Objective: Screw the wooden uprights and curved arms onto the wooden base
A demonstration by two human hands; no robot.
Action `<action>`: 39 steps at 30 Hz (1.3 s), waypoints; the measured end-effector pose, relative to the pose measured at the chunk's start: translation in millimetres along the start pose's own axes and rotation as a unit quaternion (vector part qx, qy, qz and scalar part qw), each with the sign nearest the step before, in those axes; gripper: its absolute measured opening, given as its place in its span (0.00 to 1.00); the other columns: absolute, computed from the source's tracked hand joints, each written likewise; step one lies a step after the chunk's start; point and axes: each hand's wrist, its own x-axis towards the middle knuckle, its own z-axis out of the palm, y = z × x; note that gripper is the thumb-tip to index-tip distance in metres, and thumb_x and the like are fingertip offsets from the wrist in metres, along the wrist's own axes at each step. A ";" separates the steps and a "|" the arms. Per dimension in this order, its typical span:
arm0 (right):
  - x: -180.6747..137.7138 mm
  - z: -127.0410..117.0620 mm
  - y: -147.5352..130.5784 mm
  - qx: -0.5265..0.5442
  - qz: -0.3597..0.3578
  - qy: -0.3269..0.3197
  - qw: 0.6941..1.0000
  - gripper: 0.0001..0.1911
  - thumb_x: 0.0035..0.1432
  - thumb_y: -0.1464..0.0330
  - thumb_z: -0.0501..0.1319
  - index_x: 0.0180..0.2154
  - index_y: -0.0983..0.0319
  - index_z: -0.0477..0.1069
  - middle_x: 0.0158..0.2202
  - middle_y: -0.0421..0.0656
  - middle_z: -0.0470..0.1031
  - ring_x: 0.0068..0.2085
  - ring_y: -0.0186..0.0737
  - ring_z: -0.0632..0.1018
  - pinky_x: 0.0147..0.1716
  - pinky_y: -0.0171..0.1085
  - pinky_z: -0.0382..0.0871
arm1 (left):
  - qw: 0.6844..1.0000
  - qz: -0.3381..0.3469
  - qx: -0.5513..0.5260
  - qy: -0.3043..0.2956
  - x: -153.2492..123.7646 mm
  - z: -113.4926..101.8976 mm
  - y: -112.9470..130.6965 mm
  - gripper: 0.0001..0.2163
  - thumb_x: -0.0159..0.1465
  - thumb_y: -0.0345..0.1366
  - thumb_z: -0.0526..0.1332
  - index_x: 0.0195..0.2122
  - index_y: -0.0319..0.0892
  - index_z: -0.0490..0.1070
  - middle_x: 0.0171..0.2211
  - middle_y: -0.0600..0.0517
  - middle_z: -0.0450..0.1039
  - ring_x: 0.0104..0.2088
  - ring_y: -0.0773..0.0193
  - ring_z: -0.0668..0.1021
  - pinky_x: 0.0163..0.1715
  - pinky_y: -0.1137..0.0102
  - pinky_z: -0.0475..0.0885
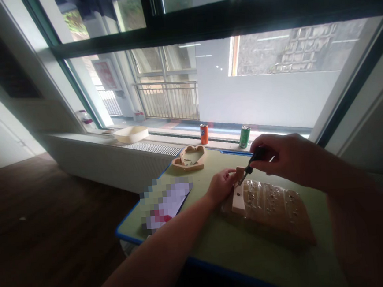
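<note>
1. While the left hand [221, 185] grips the far end of a pale, flat wooden strip with a dark round hole [238, 204], the strip lies just to that hand's right, its long axis running away from the person.
2. The right hand [275, 154], to the right of the strip's far end and above it, is closed round a black-handled screwdriver with a metal shaft [249, 169]; the shaft slants down-left to the strip, though whether the tip touches is too small to tell.
3. The left hand is nearer, in contact with the strip; the right meets it only by the tool.
4. Under the strip and to its right lies a brown, box-like pack in glossy clear wrap [284, 224].
5. The surface is a light-green table with blue edging [212, 241]. Beyond the strip, to its left, sits an angular wooden tray [198, 165] with small metal pieces [189, 163].
6. Farther beyond the strip, an orange can [204, 134] and a green can [244, 137] stand before a wide, dark-framed window [234, 14].
</note>
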 end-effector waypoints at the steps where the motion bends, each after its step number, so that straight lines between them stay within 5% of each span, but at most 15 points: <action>1: 1.5 2.6 -0.8 -0.010 -0.008 0.002 1.000 0.13 0.48 0.62 0.60 0.37 0.58 0.71 0.27 0.39 0.75 0.25 0.33 0.74 0.22 0.32 0.65 | 1.000 -0.009 -0.009 -0.006 0.2 -0.3 -0.7 0.23 0.57 0.51 0.53 0.44 0.37 0.70 0.35 0.47 0.75 0.33 0.62 0.75 0.31 0.72 0.67; 10: 11.5 19.5 2.0 -0.062 -0.057 0.028 0.996 0.15 0.52 0.65 0.58 0.43 0.57 0.72 0.28 0.39 0.76 0.27 0.34 0.75 0.27 0.32 0.65 | 0.999 -0.011 0.002 -0.038 -1.4 -3.1 -2.8 0.22 0.56 0.52 0.53 0.36 0.36 0.74 0.30 0.49 0.74 0.31 0.64 0.73 0.29 0.73 0.65; 30: 14.2 28.9 2.7 -0.059 -0.057 0.004 0.997 0.17 0.54 0.63 0.56 0.46 0.59 0.69 0.32 0.42 0.76 0.31 0.38 0.75 0.30 0.35 0.66 | 0.998 0.005 0.056 -0.036 -0.6 -3.7 -9.9 0.23 0.57 0.51 0.52 0.40 0.37 0.73 0.28 0.49 0.74 0.27 0.65 0.72 0.26 0.73 0.63; 35: 13.8 29.9 -0.6 -0.076 -0.073 0.037 0.994 0.16 0.59 0.66 0.49 0.44 0.61 0.70 0.38 0.46 0.75 0.37 0.40 0.75 0.33 0.36 0.66 | 0.997 -0.002 0.065 -0.033 -1.8 -3.5 -7.6 0.23 0.56 0.51 0.52 0.40 0.37 0.73 0.28 0.50 0.74 0.26 0.66 0.71 0.25 0.73 0.63; 39: 13.8 29.3 0.4 -0.070 -0.054 0.052 0.995 0.17 0.60 0.66 0.48 0.47 0.60 0.67 0.31 0.44 0.75 0.30 0.36 0.74 0.28 0.33 0.63 | 0.997 -0.007 0.068 -0.033 -2.9 -4.4 -2.6 0.23 0.56 0.51 0.52 0.40 0.36 0.73 0.28 0.49 0.74 0.26 0.65 0.72 0.26 0.73 0.63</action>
